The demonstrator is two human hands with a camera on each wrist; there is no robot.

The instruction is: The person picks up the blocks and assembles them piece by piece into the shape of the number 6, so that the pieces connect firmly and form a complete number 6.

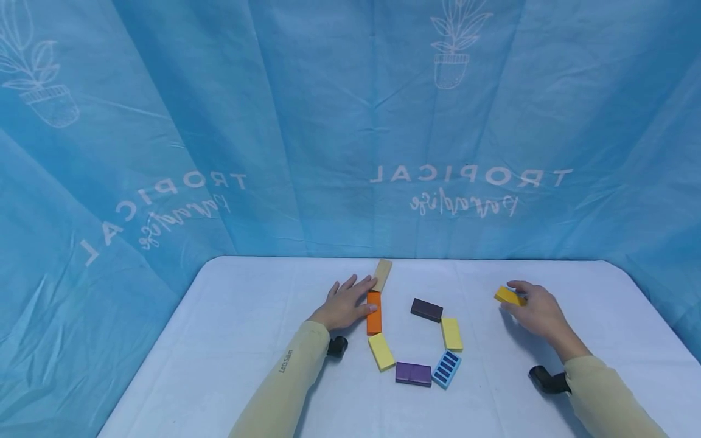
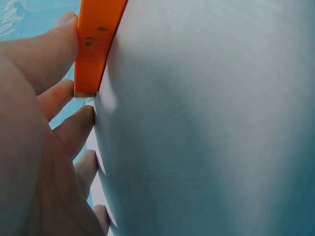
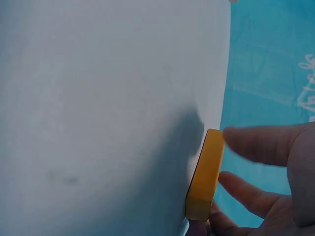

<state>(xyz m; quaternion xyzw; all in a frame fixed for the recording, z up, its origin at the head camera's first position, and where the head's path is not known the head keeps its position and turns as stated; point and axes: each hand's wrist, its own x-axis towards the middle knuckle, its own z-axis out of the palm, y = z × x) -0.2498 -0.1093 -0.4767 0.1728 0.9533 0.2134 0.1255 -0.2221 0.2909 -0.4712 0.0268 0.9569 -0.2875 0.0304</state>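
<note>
My left hand (image 1: 345, 304) lies over the orange block (image 1: 374, 322) with its fingers spread. Its thumb touches that block's side, and the index fingertip reaches the near end of the tan block (image 1: 383, 274). In the left wrist view the orange block (image 2: 98, 46) stands against the thumb. Off to the right, my right hand (image 1: 539, 311) holds a golden-yellow block (image 1: 509, 296) between thumb and fingers. The right wrist view shows this block (image 3: 205, 174) close to the white surface, its far side hidden; contact with the table cannot be told.
More blocks form a curved ring between the hands: pale yellow (image 1: 381, 352), purple (image 1: 413, 374), blue with dark bars (image 1: 446, 368), another pale yellow (image 1: 451, 334) and a dark one (image 1: 426, 309). A white cloth covers the table (image 1: 219, 365); a blue printed curtain (image 1: 328, 152) hangs behind.
</note>
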